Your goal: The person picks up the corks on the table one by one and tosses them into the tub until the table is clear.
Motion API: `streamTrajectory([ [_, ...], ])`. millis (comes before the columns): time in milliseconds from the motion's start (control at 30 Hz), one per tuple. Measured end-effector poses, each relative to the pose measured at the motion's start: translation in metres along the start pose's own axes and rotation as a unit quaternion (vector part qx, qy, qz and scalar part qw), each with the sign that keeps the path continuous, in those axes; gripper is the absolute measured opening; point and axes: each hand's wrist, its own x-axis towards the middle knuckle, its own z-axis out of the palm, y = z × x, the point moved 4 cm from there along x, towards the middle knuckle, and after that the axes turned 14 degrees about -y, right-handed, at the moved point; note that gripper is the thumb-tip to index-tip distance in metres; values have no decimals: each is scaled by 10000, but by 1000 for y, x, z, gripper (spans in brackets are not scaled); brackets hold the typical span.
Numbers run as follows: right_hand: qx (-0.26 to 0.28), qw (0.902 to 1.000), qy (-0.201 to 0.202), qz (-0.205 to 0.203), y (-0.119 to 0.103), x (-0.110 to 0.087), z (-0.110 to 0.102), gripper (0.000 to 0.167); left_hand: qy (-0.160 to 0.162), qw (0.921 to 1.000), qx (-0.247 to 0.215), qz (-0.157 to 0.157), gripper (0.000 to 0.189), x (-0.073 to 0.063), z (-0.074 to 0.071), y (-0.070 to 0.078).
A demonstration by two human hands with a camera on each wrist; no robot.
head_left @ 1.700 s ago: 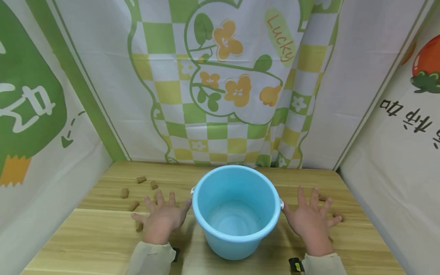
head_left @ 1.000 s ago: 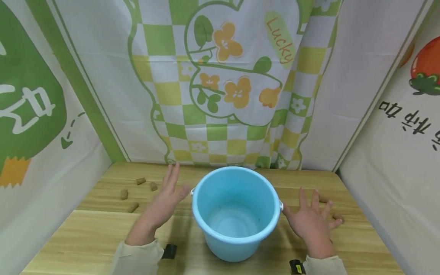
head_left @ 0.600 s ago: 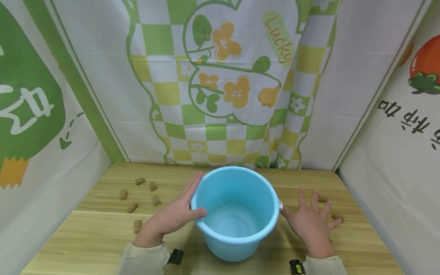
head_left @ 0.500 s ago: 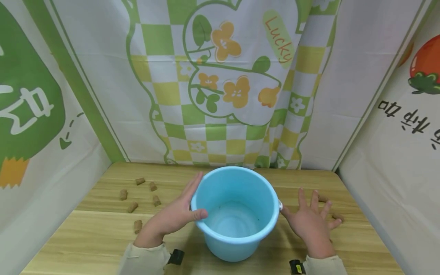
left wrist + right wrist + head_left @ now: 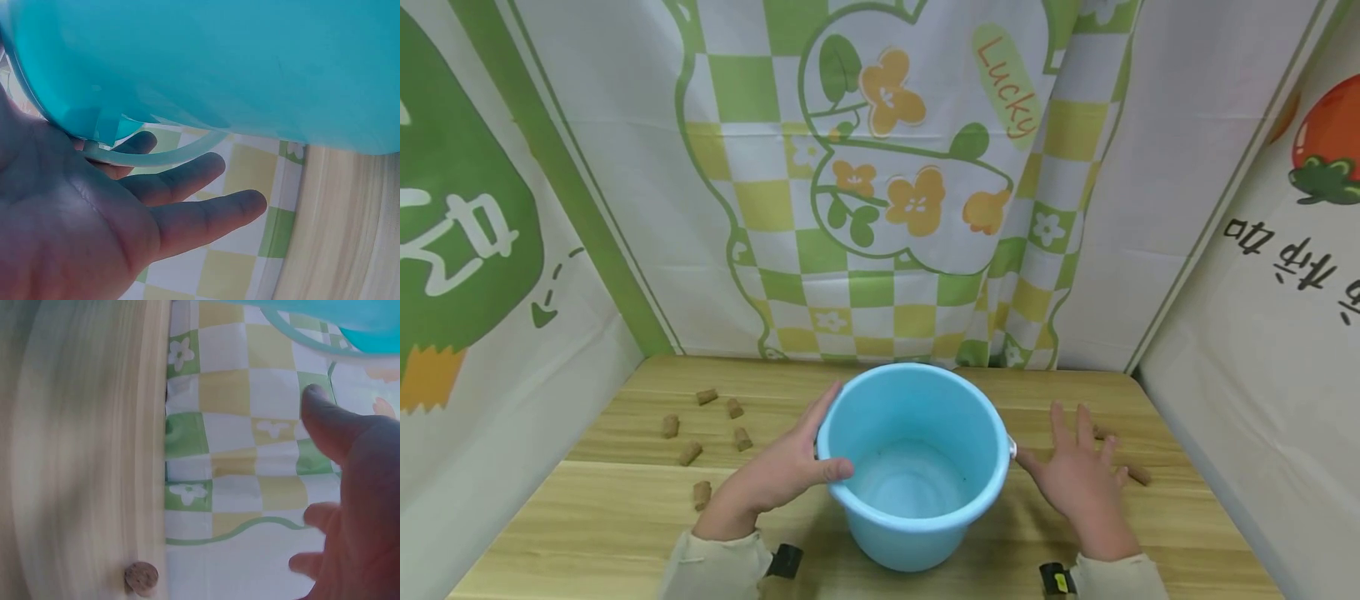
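Observation:
A light blue plastic bucket [image 5: 910, 546] stands upright on the wooden table, with no objects visible inside. My left hand [image 5: 782, 471] holds its left rim: the thumb reaches over the edge and the fingers lie along the outside. In the left wrist view, those fingers extend beside the bucket's pale curved handle [image 5: 175, 155]. To the right of the bucket, my right hand [image 5: 1081, 483] is spread above the table, its thumb pointing towards the handle joint [image 5: 1012, 448]. Nothing is in that hand in the right wrist view.
Several cork stoppers lie left of the bucket, among them one cork [image 5: 702, 495] near my left wrist. Another cork [image 5: 1138, 474] lies beyond my right fingers. A checked curtain [image 5: 872, 292] hangs behind the table [image 5: 587, 517], with printed cloth walls on both sides.
My left hand has lifted from beside the bucket and moved right onto its rim, uncovering corks. My right hand has just shifted slightly. The bucket stays in place.

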Motion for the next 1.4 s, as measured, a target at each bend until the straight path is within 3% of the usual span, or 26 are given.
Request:
streamTrajectory([
  [400,424,9918,880,-829,29,-1,-39,79,-103,9999,-91,27,112,1,1,2],
  [600,42,9857,1515,-733,49,-3,-68,78,-125,9998,-142,23,114,1,1,3],
  [800,267,9929,1163,-4,82,-2,-91,82,-68,9999,-77,-62,113,1,0,2],
  [1067,593,9910,1004,662,137,-7,-103,85,-141,9997,-198,23,111,4,1,3],
  [1167,754,9898,1030,637,153,-7,-100,81,-161,9995,-261,83,111,4,1,3],
  [1267,1232,9882,757,508,166,-4,-93,81,-141,9994,-312,53,112,3,1,2],
  [1333,1908,9789,434,584,176,-2,-83,86,-124,9995,-298,23,113,2,1,1],
  [1400,2614,9622,200,743,185,0,-71,93,-89,9997,-225,-32,116,1,1,0],
])
